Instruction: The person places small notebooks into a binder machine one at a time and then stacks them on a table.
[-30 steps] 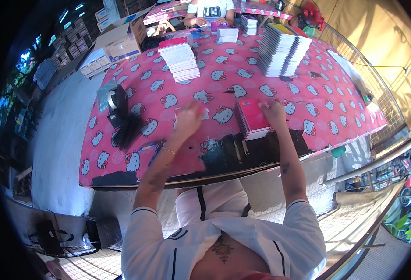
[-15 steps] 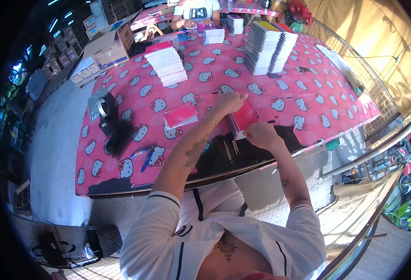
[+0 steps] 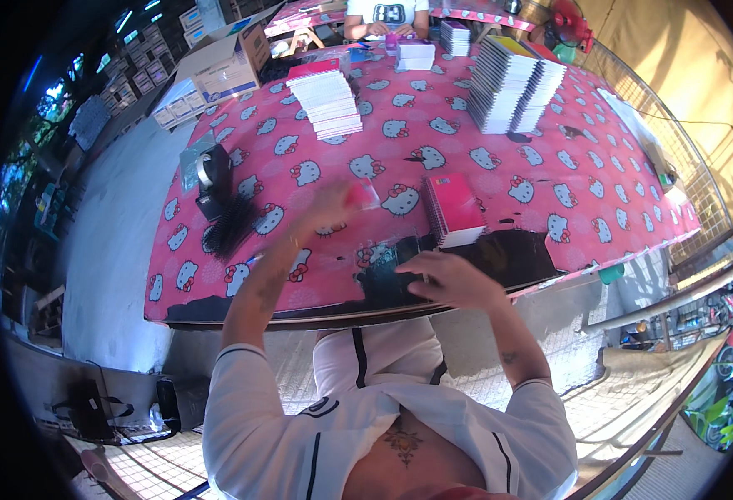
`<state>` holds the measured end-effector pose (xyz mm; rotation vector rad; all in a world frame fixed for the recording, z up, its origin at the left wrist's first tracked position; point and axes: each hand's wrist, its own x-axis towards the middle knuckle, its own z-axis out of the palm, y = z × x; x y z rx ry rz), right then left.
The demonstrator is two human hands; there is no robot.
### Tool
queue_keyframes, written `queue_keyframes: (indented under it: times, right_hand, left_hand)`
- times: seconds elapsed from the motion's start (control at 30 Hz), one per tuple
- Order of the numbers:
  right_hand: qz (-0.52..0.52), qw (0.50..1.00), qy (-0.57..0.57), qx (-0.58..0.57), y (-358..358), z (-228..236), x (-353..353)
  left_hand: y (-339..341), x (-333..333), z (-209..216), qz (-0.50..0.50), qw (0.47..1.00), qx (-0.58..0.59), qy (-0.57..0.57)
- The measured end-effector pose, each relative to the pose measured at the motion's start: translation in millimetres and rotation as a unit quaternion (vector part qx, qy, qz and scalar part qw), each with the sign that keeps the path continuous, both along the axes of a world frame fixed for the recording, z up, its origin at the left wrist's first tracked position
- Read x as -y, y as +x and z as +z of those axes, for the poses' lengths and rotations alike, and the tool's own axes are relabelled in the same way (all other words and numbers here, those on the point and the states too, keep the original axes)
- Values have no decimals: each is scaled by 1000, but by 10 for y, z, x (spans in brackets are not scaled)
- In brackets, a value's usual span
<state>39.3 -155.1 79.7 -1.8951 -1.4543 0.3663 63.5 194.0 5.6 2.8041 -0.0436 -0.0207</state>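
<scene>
My left hand (image 3: 333, 206), smeared by motion, is over the small pile of pink-and-white cards (image 3: 366, 194) left of centre. It covers most of that pile, and its grip cannot be made out. A spiral-bound notebook (image 3: 456, 204) with a pink cover lies right of centre, its coil along the left side; neither hand touches it. Nearer to me, my right hand (image 3: 454, 281) hovers over the table's front edge, fingers apart and pointing left, with nothing in it.
A tall pink-topped stack of white-edged pads (image 3: 326, 104) and twin stacks of spiral notebooks (image 3: 504, 87) stand farther back. At left lie a black tape dispenser (image 3: 211, 175) and a black brush (image 3: 231, 225). A co-worker (image 3: 386, 21) sits across the table (image 3: 500, 179).
My left hand has left the notebook and moved left to the pink cards. My right hand has let go of the notebook and drawn back toward me. The view has shifted slightly.
</scene>
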Motion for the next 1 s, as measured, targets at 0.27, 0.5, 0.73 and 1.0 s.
queue_keyframes:
  times: [0.27,0.5,0.73,1.0]
  right_hand:
    - [50,973,-2,227,-569,-774,-179]
    - [-95,979,63,-172,-107,-931,-480]
    - [-116,892,276,-338,-86,-1141,-758]
    - [-122,907,273,-297,-114,-1103,-766]
  left_hand:
    - [-1787,1146,-113,-171,970,49,166]
    - [-1552,751,420,-43,967,111,-224]
    - [-1537,963,38,45,917,279,-280]
    - [-1587,1234,-31,92,899,289,-316]
